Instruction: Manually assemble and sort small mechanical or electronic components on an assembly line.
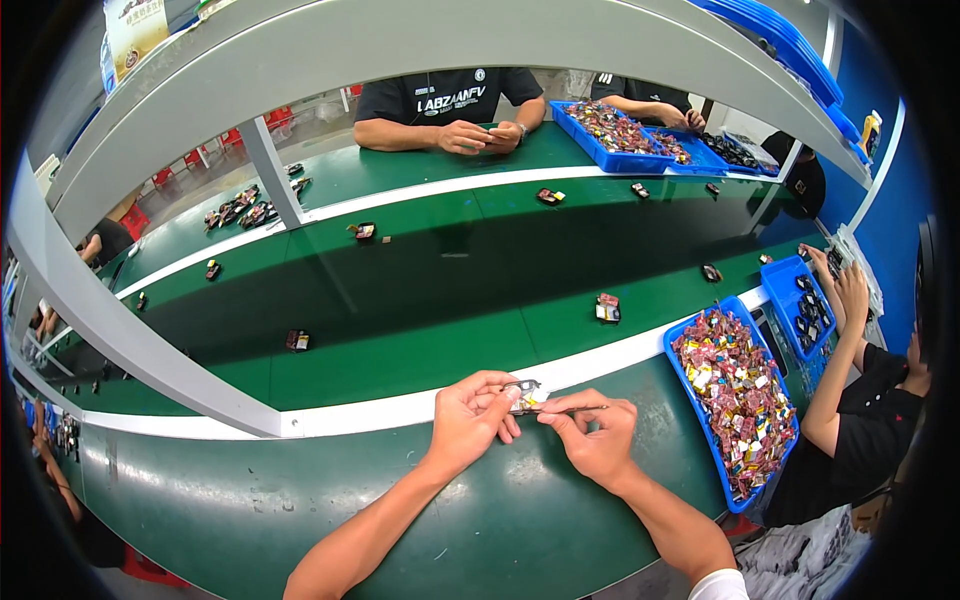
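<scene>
Above the near green worktop, my left hand (466, 418) is closed on a small black-edged part (524, 392) with white and yellow on it, held between thumb and fingers. My right hand (598, 440) pinches a thin dark rod-like tool (580, 408), perhaps tweezers; its kind is not clear. The tool's left end reaches the part, though I cannot tell exactly where it touches. Both hands are close together, just in front of the white rail (400, 415). Fingers hide much of the part.
Beyond the rail runs a green conveyor belt (450, 345) carrying several small black parts with red and white pieces, one being a nearby part (607, 308). At right stand a full blue tray (690, 385) and a smaller blue tray (790, 335). A grey frame post (130, 320) rises at left. Co-workers sit around.
</scene>
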Action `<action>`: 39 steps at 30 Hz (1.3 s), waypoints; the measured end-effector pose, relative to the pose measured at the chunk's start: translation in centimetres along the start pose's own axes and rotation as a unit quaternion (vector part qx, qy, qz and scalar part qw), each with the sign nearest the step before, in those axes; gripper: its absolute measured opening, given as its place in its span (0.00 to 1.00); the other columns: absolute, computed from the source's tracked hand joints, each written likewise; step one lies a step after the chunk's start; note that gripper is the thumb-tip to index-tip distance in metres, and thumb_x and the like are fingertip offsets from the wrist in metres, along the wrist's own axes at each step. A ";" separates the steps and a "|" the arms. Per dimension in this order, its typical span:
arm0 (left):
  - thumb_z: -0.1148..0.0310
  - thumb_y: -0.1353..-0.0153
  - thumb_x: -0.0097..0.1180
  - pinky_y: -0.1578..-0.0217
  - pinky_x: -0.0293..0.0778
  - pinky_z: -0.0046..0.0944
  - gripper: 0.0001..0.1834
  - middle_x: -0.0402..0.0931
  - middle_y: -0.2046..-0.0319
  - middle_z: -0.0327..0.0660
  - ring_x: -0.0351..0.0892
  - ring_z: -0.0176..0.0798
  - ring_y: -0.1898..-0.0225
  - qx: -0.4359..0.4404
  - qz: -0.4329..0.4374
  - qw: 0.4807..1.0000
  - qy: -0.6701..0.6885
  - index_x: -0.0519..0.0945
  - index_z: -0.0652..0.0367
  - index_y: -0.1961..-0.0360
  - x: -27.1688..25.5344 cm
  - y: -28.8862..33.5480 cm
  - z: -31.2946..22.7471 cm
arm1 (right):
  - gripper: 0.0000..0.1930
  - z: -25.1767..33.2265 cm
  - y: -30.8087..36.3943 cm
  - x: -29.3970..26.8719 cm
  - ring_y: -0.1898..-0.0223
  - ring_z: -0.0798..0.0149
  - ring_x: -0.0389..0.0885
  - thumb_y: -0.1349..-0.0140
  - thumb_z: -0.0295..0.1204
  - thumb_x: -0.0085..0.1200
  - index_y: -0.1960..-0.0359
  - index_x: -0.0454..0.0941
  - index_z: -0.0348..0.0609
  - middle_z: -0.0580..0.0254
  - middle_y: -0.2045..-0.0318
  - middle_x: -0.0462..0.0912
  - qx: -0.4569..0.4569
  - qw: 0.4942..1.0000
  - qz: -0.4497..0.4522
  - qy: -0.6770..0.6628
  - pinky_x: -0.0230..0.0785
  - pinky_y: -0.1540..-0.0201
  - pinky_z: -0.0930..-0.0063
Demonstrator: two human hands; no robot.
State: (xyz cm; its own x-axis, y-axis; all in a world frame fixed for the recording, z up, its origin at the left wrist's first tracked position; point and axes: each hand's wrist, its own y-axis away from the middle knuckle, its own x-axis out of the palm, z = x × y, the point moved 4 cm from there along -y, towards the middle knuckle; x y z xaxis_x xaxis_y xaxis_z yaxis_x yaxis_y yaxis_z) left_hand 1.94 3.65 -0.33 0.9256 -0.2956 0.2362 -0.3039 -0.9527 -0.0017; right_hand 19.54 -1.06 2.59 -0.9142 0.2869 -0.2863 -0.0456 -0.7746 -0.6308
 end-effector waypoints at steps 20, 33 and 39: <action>0.78 0.33 0.57 0.82 0.76 0.32 0.06 0.81 0.76 0.46 0.81 0.34 0.82 0.000 -0.080 0.994 -0.074 0.80 0.72 0.59 0.2 -0.8 0.1 | 0.07 0.6 0.1 0.6 0.87 0.74 0.73 0.50 0.20 0.71 0.69 0.86 0.45 0.68 0.73 0.89 -0.068 0.996 -0.002 0.051 0.62 0.80 0.79; 0.67 0.34 0.56 0.67 0.81 0.53 0.09 0.75 0.58 0.54 0.83 0.61 0.67 0.132 -0.374 0.596 -0.698 0.80 0.63 0.63 -13.0 -5.9 -7.7 | 0.09 0.5 -0.6 0.5 0.90 0.72 0.65 0.51 0.23 0.72 0.68 0.87 0.46 0.68 0.86 0.79 -0.083 0.995 -0.046 0.024 0.61 0.83 0.78; 0.70 0.40 0.60 0.57 0.78 0.48 0.09 0.83 0.60 0.47 0.83 0.55 0.60 0.282 0.002 0.789 -0.546 0.85 0.63 0.62 1.9 -12.8 -4.7 | 0.09 -0.9 -0.1 0.0 0.91 0.73 0.65 0.51 0.23 0.73 0.68 0.87 0.46 0.70 0.90 0.72 -0.082 0.994 -0.062 0.043 0.60 0.83 0.77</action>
State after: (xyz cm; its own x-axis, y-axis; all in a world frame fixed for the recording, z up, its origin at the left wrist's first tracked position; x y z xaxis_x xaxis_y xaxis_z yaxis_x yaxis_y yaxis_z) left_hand 6.50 15.60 4.71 0.6613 0.1093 -0.7421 -0.4437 -0.7407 -0.5045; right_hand 19.97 -0.43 2.00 -0.8677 0.4268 -0.2550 -0.0830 -0.6302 -0.7720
